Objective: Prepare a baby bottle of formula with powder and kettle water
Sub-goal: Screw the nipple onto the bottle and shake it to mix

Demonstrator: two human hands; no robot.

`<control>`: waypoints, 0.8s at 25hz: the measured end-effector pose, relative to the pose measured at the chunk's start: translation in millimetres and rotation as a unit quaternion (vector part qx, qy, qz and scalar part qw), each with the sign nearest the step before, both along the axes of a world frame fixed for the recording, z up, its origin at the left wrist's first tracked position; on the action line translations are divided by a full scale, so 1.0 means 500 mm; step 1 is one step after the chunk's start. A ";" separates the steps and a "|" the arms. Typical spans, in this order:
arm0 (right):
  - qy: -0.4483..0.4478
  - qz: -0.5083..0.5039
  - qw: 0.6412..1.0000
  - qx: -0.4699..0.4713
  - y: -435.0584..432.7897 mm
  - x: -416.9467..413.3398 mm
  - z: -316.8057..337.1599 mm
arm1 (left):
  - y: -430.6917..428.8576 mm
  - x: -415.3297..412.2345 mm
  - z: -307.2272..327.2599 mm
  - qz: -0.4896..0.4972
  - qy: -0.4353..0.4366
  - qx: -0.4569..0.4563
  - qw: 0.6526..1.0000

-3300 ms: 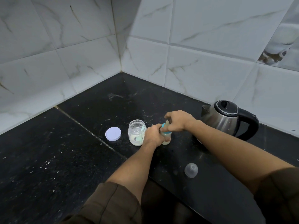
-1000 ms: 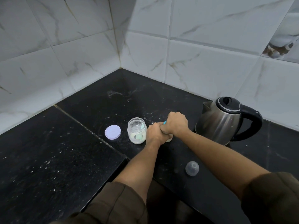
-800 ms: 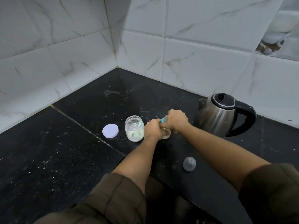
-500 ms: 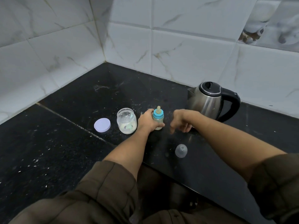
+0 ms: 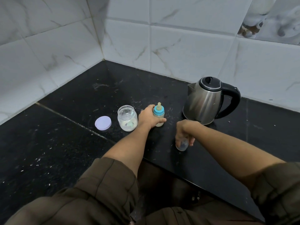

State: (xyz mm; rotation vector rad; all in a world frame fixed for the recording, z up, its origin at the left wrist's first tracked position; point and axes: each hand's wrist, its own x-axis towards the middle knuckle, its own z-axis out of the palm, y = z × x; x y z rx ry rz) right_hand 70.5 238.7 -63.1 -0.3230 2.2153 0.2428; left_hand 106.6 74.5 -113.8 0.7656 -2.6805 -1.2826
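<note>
Left grip [image 5: 148, 118] wrapped round blue-collared baby bottle [image 5: 159, 116], upright on black surface [image 5: 81, 143], glass powder jar [image 5: 127, 118] at its 9 o'clock. Right grip [image 5: 183, 130] pinching clear dome cap [image 5: 182, 144] at bottle's 5 o'clock.

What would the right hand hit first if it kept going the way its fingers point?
The clear dome cap on the counter: fingers of the right hand point down around it and may touch it, though depth is unclear.
</note>
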 end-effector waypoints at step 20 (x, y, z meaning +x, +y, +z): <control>0.284 0.128 0.918 -0.247 -0.146 -0.073 0.136 | -0.002 0.006 0.032 -0.015 -0.031 -0.068 0.997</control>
